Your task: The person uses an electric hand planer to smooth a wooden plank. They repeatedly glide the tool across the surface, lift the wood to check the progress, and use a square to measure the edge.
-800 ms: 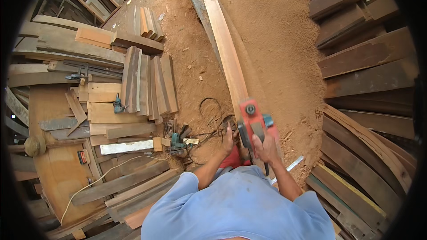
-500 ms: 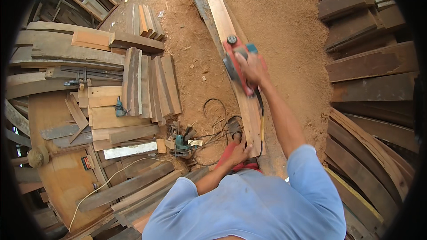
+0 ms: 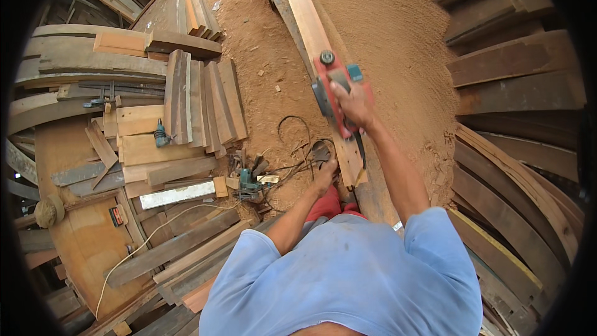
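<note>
A red and grey electric hand planer (image 3: pixel 328 81) with a teal part rests on a long, pale wooden board (image 3: pixel 306 15) that runs away from me. My right hand (image 3: pixel 354 104) is wrapped around the planer's top handle. Low on the board's left side, near its close end, my left hand (image 3: pixel 323 177) appears closed on the edge, its fingertips partly hidden. A dark cord hangs from the back of the planer. Under the board lies a darker, weathered timber (image 3: pixel 278 1).
Sawdust covers the ground (image 3: pixel 392 43). Stacked planks (image 3: pixel 211 106) fill the left, with a teal drill (image 3: pixel 161 134) and a teal power tool (image 3: pixel 249 180) among them. Curved timbers (image 3: pixel 516 56) are piled on the right. A looped black cable (image 3: pixel 298 118) lies left of the board.
The planer sits closer to the board's near end than before. My left hand has shifted forward, from the end of the board to its left edge. The view has shifted slightly.
</note>
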A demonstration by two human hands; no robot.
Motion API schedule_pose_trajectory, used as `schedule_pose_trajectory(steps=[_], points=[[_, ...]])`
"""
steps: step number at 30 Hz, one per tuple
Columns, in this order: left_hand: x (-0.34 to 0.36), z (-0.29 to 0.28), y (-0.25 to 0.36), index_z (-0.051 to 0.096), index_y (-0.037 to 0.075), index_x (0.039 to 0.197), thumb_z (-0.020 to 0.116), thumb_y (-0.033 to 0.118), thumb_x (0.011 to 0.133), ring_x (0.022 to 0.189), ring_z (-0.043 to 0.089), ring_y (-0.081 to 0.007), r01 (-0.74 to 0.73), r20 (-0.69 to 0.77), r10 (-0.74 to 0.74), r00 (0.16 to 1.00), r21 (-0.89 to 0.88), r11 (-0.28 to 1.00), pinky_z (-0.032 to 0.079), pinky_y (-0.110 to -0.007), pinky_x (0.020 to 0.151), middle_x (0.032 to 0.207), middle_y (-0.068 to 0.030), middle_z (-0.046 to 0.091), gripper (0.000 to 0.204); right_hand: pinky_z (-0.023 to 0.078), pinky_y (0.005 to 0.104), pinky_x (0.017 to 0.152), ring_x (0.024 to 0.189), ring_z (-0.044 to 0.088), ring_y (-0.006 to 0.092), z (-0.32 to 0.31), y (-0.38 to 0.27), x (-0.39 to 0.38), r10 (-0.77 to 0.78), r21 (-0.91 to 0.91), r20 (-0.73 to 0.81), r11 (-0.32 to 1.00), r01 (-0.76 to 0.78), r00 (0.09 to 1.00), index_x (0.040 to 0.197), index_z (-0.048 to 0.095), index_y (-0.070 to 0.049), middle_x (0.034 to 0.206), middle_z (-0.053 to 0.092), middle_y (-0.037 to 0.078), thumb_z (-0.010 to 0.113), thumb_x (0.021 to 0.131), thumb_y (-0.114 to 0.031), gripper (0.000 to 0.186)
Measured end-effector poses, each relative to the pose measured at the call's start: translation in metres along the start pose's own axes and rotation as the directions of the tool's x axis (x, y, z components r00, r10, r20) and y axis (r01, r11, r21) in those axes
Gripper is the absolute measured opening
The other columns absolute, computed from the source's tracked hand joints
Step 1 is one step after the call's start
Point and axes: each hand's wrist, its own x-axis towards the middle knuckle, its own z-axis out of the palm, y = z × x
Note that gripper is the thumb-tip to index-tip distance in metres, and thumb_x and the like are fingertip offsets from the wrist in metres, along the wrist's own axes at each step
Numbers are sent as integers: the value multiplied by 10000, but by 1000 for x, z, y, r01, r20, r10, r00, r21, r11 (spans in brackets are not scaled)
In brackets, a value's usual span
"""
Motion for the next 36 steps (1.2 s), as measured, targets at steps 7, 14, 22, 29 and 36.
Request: schedule_pose_trajectory(steps=[7,14,22,29,36], points=[[-2,-2,11,235,206,1663,263,720,1039,1508,359,-326,2,-54,-7,999,-102,995,226,-533,1228,1650,-81,380,809,538,447,804,890,707,352,-1,72,-233,68,-62,32,996,-66,997,1133,625,44,930,711,236,626,976,-378,450],[-4,-7,15,262,137,1649,206,747,1028,1403,478,-291,41,63,-34,997,-109,993,283,-492,1193,1575,-69,494,873,548,486,771,863,722,425,10,93,-292,38,-89,-75,995,-44,996,1201,576,76,889,698,277,648,947,-413,556],[-1,-8,11,373,144,1588,249,790,999,1340,526,-238,37,1,-37,999,-144,989,321,-489,1144,1433,-33,615,883,503,457,661,711,650,355,20,35,-89,-100,-202,-140,977,70,985,1006,642,22,791,667,216,575,992,-470,497],[12,-13,8,206,146,1661,219,787,1001,1429,467,-261,90,34,-87,996,-72,993,238,-530,1208,1501,-41,572,920,514,400,611,624,642,239,-3,-39,117,-179,-317,-114,939,135,977,858,689,-4,743,678,145,600,981,-551,568],[21,-17,-10,136,125,1670,256,765,1011,1455,445,-336,69,17,-68,998,-57,996,265,-509,1211,1634,-117,408,926,527,327,638,692,638,157,-22,-24,126,34,5,28,999,-35,999,1041,719,-13,798,682,67,596,995,-594,596]])
